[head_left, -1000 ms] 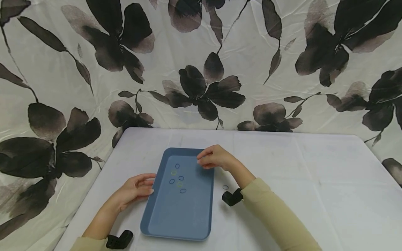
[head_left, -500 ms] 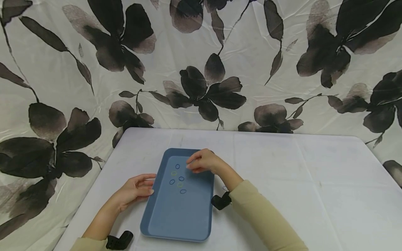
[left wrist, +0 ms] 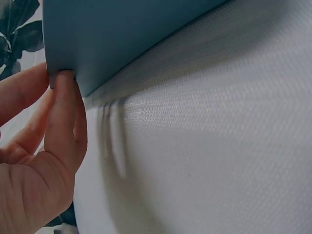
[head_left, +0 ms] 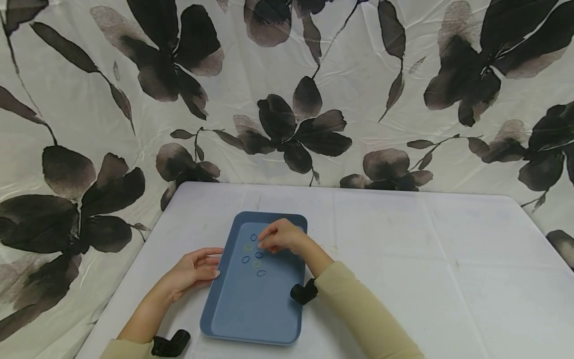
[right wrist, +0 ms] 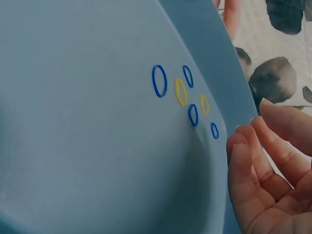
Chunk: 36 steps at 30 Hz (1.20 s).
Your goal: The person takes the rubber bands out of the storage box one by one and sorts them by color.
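In the head view, a blue tray (head_left: 255,309) lies on the white table. My left hand (head_left: 195,271) pinches its left rim, thumb on top; the left wrist view shows fingers (left wrist: 63,112) against the tray edge. Several thin blue loops (right wrist: 166,81) and yellow loops (right wrist: 185,92), like small rubber bands, lie apart in the tray's upper left part. Above them hovers my right hand (head_left: 282,237), fingers loosely curled. In the right wrist view, a gap shows between its thumb and fingers, and nothing is visible in it.
On the table (head_left: 426,289), right of the tray, lies a yellow loop (head_left: 334,252), with another faint one partly beside my right wrist. Black wrist cameras sit on both wrists, the right one (head_left: 304,292) over the tray's right rim. A floral cloth (head_left: 287,124) hangs behind.
My right hand has moved left and a little nearer from the tray's upper right corner, over the loops. Yellow loops on the table have come into view. My left hand has stayed put.
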Tool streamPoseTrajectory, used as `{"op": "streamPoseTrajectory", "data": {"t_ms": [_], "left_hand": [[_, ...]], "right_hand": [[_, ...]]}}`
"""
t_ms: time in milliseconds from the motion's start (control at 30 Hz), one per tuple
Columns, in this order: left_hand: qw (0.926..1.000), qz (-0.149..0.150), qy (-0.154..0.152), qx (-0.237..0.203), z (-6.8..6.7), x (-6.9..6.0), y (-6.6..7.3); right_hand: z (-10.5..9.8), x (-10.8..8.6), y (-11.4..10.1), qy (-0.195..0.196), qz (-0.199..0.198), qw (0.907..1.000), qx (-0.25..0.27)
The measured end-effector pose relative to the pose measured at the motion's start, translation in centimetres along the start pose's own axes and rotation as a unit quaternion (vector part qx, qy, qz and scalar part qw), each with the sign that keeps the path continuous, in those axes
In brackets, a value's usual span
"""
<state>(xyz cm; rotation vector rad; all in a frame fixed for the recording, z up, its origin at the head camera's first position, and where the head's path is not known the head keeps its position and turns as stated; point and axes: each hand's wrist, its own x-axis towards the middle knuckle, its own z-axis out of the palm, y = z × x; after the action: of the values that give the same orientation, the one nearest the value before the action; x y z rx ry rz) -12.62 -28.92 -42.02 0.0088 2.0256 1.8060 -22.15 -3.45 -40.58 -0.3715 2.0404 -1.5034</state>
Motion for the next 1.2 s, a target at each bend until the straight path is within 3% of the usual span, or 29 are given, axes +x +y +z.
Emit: {"op": "streamPoseTrajectory", "data": {"t_ms": [233,400,600,767,1000,1200], "left_hand": [[1.0,-0.001,0.003,0.003,0.0,0.0,0.0],[0.9999,-0.002,0.008,0.007,0.0,0.0,0.0],[1.0,-0.002,0.008,0.004,0.0,0.1,0.0],[1.0,-0.001,0.008,0.004,0.0,0.1,-0.1],[1.0,0.001,0.006,0.001,0.0,0.1,-0.2],[1.0,0.0,0.008,0.001,0.1,0.0,-0.1]], "right_hand": [[1.1,0.4,0.6,0.008,0.003,1.0,0.002],[1.7,0.6,1.1,0.039,0.006,0.9984,-0.039],[2.3,0.6,1.6,0.071,-0.025,0.993,-0.091],[2.6,0.6,1.7,0.09,-0.042,0.983,-0.154],[3.0,0.5,1.8,0.11,-0.075,0.9622,-0.238],[3.1,0.3,1.7,0.096,-0.096,0.9485,-0.286]]}}
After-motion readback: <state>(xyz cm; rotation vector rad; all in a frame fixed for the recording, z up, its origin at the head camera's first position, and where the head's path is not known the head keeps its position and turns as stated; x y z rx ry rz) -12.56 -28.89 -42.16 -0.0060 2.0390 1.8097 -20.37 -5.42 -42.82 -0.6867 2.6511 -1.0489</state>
